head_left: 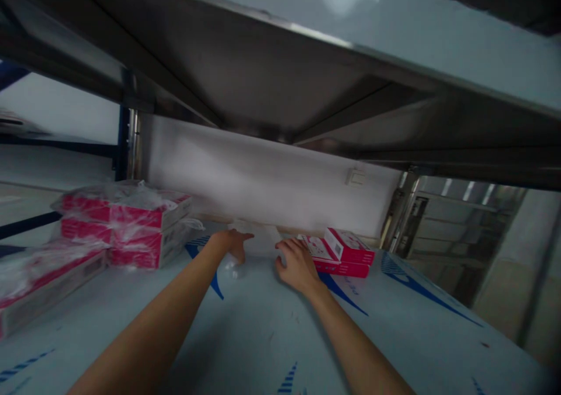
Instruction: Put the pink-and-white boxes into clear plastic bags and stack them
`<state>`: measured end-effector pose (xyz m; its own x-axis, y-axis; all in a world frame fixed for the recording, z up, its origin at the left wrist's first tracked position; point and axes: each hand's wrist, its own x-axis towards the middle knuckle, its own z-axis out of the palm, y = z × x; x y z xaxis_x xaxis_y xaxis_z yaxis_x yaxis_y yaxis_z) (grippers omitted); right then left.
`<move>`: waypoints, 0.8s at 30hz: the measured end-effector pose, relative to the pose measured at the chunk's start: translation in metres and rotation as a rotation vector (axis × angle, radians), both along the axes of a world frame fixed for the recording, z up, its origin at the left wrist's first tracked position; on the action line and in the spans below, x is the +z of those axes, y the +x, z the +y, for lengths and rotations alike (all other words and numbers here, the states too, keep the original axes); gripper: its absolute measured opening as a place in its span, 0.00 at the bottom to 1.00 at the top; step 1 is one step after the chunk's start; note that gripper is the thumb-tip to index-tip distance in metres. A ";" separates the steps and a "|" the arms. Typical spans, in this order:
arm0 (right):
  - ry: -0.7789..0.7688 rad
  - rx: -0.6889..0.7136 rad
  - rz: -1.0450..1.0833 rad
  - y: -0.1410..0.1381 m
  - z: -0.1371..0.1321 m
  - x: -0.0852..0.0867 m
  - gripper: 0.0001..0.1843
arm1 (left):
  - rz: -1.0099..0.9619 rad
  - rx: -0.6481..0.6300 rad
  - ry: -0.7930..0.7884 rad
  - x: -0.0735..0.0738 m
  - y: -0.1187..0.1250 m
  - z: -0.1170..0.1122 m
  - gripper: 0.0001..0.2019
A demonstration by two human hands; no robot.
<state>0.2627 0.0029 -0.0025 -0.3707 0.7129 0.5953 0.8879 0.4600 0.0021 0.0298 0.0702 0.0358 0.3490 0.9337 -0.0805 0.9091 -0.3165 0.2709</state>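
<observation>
Head cam, single view, frame tilted.

LH: palm down, fingers spread, pointing right, at left side of whitish plastic wrap. RH: fingers part curled, narrow shape, at wrap's right side. Can't tell if either hand actually grips it. Wrap sits btw the hands, near back of table top, shape blurry, a bit of clear plastic bunched below LH.

Table top has white film w/ blue print. Back edge meets white wall, wall plate above, right of hands.

Right side: red/white boxes stacked just beside RH, almost touching, at back of table. Left side: plastic-wrapped box stack near LH, w/ a gap wider than the one on RH side. Another wrapped box pack lies lower left, at table's left edge, running out of frame.

Above: steel shelf, underside fills top of frame, low over the hands. Steel posts at left and right hold it.

Room: up limited by shelf, back by wall. Sideways tight on RH side, a bit more on LH side. Toward the person, table top runs on past both forearms.
</observation>
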 end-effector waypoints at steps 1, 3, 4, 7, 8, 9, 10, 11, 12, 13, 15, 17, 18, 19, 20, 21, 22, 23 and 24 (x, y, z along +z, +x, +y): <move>0.002 0.007 -0.020 0.003 -0.002 -0.001 0.16 | 0.007 0.007 0.022 -0.002 0.000 -0.004 0.55; 0.012 0.030 -0.042 0.007 -0.004 -0.004 0.17 | 0.016 0.016 0.073 -0.007 -0.001 -0.013 0.53; 0.018 0.043 -0.046 0.008 -0.003 -0.005 0.17 | 0.021 0.022 0.103 -0.009 -0.001 -0.018 0.52; 0.027 0.080 -0.024 0.008 -0.001 -0.008 0.15 | 0.034 0.060 0.215 -0.013 -0.001 -0.034 0.45; 0.029 0.091 -0.008 0.007 0.000 -0.009 0.14 | 0.035 0.072 0.257 -0.014 0.000 -0.039 0.43; 0.030 0.101 0.008 0.006 0.001 -0.011 0.14 | 0.032 0.079 0.299 -0.014 0.001 -0.045 0.40; 0.033 0.109 0.019 0.005 0.002 -0.012 0.14 | 0.028 0.078 0.337 -0.014 0.002 -0.050 0.37; 0.035 0.116 0.023 0.005 0.003 -0.013 0.14 | 0.023 0.070 0.368 -0.014 0.001 -0.055 0.34; 0.037 0.125 0.016 0.004 0.003 -0.014 0.14 | 0.020 0.062 0.390 -0.016 -0.001 -0.059 0.32; 0.036 0.134 0.001 0.004 0.004 -0.015 0.13 | 0.023 0.052 0.402 -0.018 -0.004 -0.063 0.30; 0.030 0.147 -0.020 0.005 0.005 -0.016 0.13 | 0.037 0.025 0.395 -0.027 -0.014 -0.069 0.31; 0.017 0.160 -0.024 0.006 0.007 -0.017 0.13 | 0.034 -0.012 0.361 -0.037 -0.026 -0.072 0.35; 0.010 0.168 -0.022 0.007 0.008 -0.017 0.13 | 0.023 -0.027 0.346 -0.042 -0.031 -0.073 0.37; 0.005 0.178 -0.020 0.008 0.008 -0.018 0.14 | 0.008 -0.035 0.341 -0.047 -0.035 -0.073 0.38; 0.003 0.187 -0.020 0.009 0.009 -0.018 0.15 | -0.009 -0.033 0.347 -0.051 -0.038 -0.073 0.38; 0.007 0.194 -0.023 0.009 0.009 -0.018 0.16 | -0.021 -0.024 0.363 -0.053 -0.040 -0.072 0.37; 0.015 0.197 -0.029 0.009 0.008 -0.018 0.17 | -0.029 -0.014 0.384 -0.055 -0.040 -0.072 0.36; 0.029 0.198 -0.037 0.009 0.008 -0.018 0.17 | -0.035 -0.005 0.407 -0.056 -0.039 -0.071 0.35; 0.046 0.199 -0.048 0.008 0.007 -0.017 0.18 | -0.039 0.005 0.431 -0.056 -0.038 -0.072 0.35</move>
<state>0.2710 0.0102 -0.0197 -0.5303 0.5954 0.6036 0.7780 0.6246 0.0675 -0.0078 -0.0016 -0.0203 0.3400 0.8807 0.3298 0.9025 -0.4041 0.1488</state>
